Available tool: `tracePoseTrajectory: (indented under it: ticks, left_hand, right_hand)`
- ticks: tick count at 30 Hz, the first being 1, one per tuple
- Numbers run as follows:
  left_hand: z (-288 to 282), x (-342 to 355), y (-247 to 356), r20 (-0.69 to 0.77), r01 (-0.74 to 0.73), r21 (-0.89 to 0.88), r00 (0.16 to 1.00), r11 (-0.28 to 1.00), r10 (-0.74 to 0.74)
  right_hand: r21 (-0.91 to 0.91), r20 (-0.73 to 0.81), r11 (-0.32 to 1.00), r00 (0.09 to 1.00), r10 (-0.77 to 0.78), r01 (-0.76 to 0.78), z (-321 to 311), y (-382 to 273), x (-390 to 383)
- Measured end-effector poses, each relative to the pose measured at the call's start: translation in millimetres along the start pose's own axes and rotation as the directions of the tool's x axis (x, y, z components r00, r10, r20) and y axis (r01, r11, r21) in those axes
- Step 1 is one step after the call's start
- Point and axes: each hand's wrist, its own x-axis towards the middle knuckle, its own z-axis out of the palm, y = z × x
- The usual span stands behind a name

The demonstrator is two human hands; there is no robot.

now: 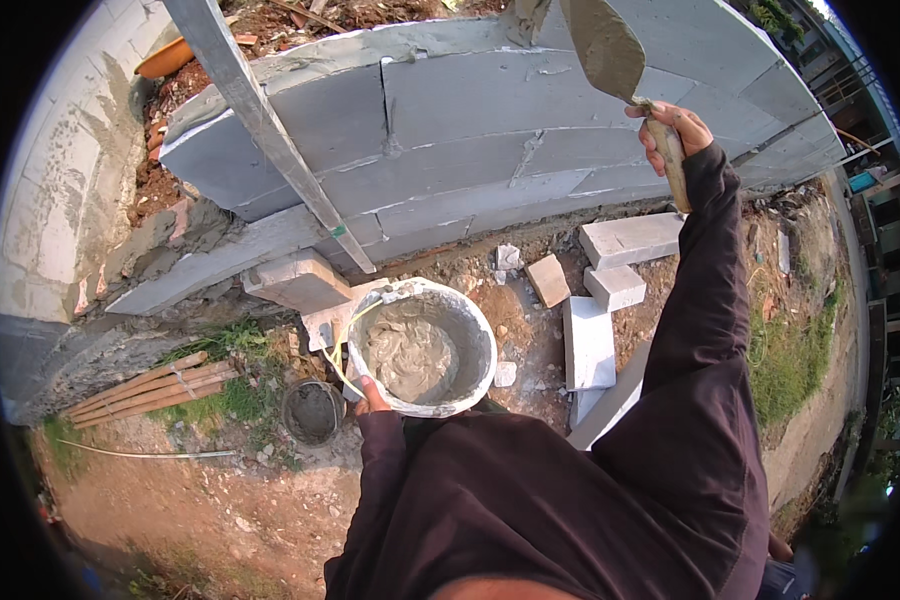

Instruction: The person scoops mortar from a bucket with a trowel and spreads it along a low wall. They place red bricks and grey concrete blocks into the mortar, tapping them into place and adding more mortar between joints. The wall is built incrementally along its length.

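Note:
My right hand (682, 130) is wrapped round the wooden handle of a pointed trowel (607, 45), held up against the far right of the block wall. Grey mortar coats its blade, which reaches to the wall's top course. Close to my body, my left hand (373, 395) grips the near-left rim of a white bucket (482, 335); some of its fingers are hidden. Wet grey mortar (408, 352) lies inside the bucket. The wall of pale blocks (450, 100) curves across the far side, with mortar smeared along its joints and top edge.
A straight metal bar (270, 130) leans on the wall. Loose white blocks (588, 345) lie right of the bucket. At left are a small dark bucket (312, 412), tied wooden poles (150, 392) and a rough grey wall (60, 170). An orange container (165, 60) sits beyond.

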Motion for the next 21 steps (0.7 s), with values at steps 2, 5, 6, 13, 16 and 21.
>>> tracePoseTrajectory:
  ticks: [2,5,6,13,16,21]
  left_hand:
    - [4,6,7,-0.035,-0.056,0.206,0.997,0.977,0.065]
    - [24,15,29,0.151,-0.078,-0.19,0.983,0.979,0.108]
    - [34,21,40,0.132,-0.025,-0.077,0.991,0.997,0.035]
    - [132,77,45,0.431,-0.087,0.307,0.9,0.948,-0.057]
    - [205,111,-2,0.447,-0.126,0.358,0.893,0.925,-0.051]
    - [317,184,-118,0.467,-0.193,0.537,0.879,0.821,-0.099]
  right_hand:
    - [-0.037,-0.067,0.999,0.997,-0.022,0.02,1,41,-33]
    - [0.01,-0.275,0.987,0.949,0.154,-0.158,9,96,-84]
    - [0.057,-0.358,0.963,0.895,0.267,-0.264,12,110,-104]
    - [0.352,-0.55,0.834,0.628,0.551,-0.424,54,224,-217]
    - [0.49,-0.525,0.771,0.568,0.633,-0.407,59,281,-241]
    - [0.547,-0.504,0.692,0.474,0.722,-0.471,63,383,-248]
